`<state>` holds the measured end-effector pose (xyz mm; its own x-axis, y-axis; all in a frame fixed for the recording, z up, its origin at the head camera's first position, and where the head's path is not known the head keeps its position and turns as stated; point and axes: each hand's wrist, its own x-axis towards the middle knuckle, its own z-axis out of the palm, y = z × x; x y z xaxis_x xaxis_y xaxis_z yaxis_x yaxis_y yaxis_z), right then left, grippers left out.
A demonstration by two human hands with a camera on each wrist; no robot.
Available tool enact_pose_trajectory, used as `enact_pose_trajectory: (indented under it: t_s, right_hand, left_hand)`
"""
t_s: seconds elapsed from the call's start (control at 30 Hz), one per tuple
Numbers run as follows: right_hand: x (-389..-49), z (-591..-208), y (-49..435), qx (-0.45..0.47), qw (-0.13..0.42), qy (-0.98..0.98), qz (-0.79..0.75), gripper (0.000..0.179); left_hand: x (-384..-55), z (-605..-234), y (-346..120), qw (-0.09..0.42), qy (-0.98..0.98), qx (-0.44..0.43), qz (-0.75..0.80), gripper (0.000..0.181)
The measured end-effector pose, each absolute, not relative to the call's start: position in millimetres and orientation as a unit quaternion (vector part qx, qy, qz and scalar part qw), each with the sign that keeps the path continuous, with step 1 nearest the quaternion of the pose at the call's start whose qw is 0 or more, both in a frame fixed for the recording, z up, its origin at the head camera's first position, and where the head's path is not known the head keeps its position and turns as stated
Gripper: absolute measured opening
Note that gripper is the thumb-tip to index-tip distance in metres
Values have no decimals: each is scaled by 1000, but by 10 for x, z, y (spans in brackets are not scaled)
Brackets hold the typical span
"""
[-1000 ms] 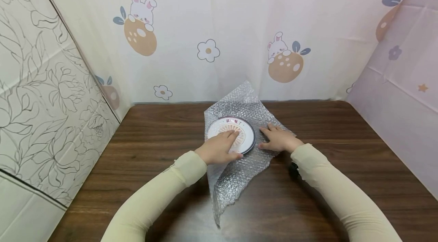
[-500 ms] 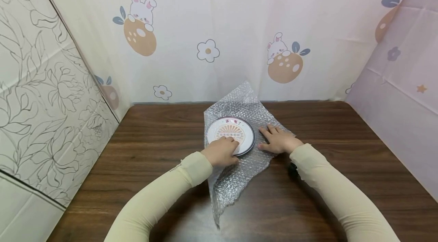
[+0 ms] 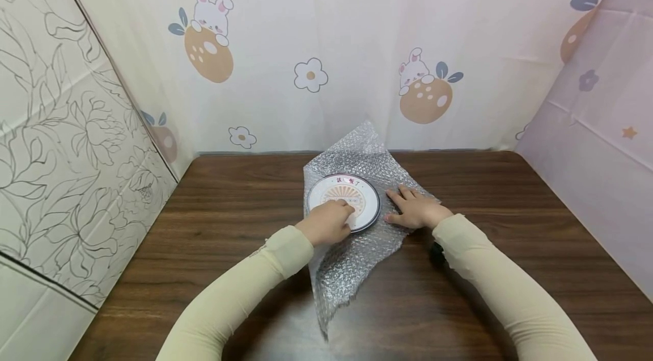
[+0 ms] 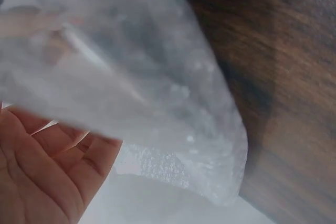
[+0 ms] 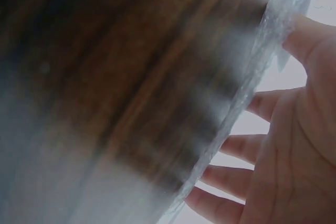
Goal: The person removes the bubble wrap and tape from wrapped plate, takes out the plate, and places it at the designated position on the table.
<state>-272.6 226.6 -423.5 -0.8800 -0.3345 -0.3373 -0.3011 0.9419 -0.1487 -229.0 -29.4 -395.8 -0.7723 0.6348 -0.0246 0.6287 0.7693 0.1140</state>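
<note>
A round white plate with a dark rim, an orange ray pattern and red characters lies on a sheet of bubble wrap. My left hand rests over the plate's near left part, its fingertips on the plate's face. In the left wrist view, a raised flap of bubble wrap hides the fingertips of the left hand. My right hand lies spread on the wrap, right of the plate and apart from it. Spread fingers of the right hand meet the wrap's edge in the right wrist view.
Beneath everything is a dark brown wooden table. A printed curtain hangs along its back edge, and a floral panel stands to the left. A small black object shows under the right forearm.
My left hand first drew back toward the near edge of the plate, then shifted slightly left, its thumb now closer to its fingers. The right hand, plate and wrap stay nearly still.
</note>
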Motion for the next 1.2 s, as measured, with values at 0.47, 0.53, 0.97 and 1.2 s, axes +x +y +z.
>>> enact_pose_trajectory:
  t_s: [0.47, 0.53, 0.97, 1.2]
  right_hand:
    - [-2749, -4217, 2267, -162, 182, 968, -51, 86]
    - [-2744, -4207, 2264, -161, 182, 969, -52, 85]
    - [-2741, -4206, 2267, -168, 179, 968, -57, 85]
    - [-2736, -4195, 2260, -167, 178, 968, -56, 85]
  left_hand:
    - [-2224, -3735, -623, -89, 932, 324, 134, 49]
    - [-2212, -3720, -675, -103, 932, 317, 141, 54]
    - [-2147, -3679, -989, -218, 918, 314, 107, 65]
    - [-2153, -3680, -1219, -233, 930, 280, 57, 59]
